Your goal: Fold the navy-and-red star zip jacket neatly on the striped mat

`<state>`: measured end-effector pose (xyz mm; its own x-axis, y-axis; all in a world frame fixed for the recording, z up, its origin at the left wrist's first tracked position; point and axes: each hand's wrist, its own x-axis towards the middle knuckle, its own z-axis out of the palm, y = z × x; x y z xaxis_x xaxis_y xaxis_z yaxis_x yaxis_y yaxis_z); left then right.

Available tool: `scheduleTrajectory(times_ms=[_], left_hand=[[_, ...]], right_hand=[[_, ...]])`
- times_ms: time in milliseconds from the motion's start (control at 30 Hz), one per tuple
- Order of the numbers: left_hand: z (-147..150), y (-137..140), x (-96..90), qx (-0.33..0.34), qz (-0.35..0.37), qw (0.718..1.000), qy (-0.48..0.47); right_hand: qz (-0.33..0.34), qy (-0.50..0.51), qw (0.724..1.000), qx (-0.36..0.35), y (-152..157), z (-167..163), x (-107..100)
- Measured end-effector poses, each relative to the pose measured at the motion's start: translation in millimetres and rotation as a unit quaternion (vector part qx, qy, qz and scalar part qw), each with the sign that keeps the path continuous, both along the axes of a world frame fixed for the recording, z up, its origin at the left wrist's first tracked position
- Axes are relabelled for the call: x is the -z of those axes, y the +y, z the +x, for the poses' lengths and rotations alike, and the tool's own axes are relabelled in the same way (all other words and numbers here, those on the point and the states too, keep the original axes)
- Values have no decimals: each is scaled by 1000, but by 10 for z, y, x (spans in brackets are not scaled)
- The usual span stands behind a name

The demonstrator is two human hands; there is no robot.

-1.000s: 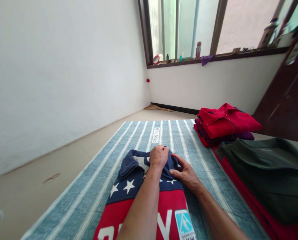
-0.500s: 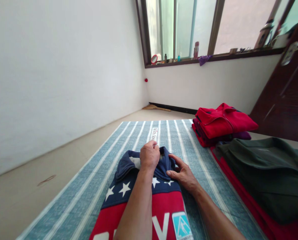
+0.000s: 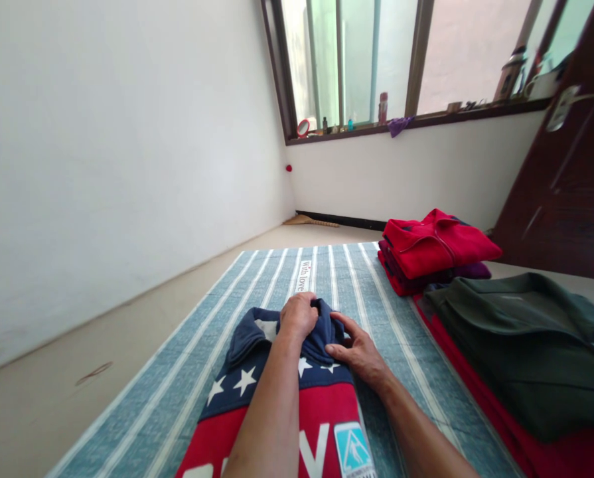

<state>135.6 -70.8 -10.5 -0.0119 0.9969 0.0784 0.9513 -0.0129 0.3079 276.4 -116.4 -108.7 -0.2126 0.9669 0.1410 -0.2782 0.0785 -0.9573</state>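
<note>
A folded red and navy jacket (image 3: 321, 405) with white stars lies on the striped cloth (image 3: 197, 362) before me. Its navy collar points away from me. My left hand (image 3: 298, 315) is closed on the collar's middle, the fingertips partly hidden behind the fabric. At the collar's right side, my right hand (image 3: 357, 348) curves with thumb and fingers around the edge, pinching the navy fabric. Part of the jacket front is covered by my left forearm.
A stack of folded red and purple clothes (image 3: 439, 245) stands at the back right. Nearer, a dark green garment (image 3: 520, 352) lies on red clothing. A window sill (image 3: 356, 131) with small items runs along the far wall, beside a brown door (image 3: 565, 179).
The view has shifted slightly. My left hand has turned a little lower over the collar; my right hand stays at the collar's right side.
</note>
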Motion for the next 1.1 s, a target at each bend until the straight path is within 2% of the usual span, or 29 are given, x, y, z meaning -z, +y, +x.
scheduleTrajectory(times_ms=[433, 1100], left_hand=[[20, 29, -31, -12, -8, 1000, 26], [-47, 68, 64, 37, -12, 996, -79]], right_hand=[[-9, 11, 1000, -9, 30, -22, 21], [12, -11, 1000, 9, 23, -2, 33]])
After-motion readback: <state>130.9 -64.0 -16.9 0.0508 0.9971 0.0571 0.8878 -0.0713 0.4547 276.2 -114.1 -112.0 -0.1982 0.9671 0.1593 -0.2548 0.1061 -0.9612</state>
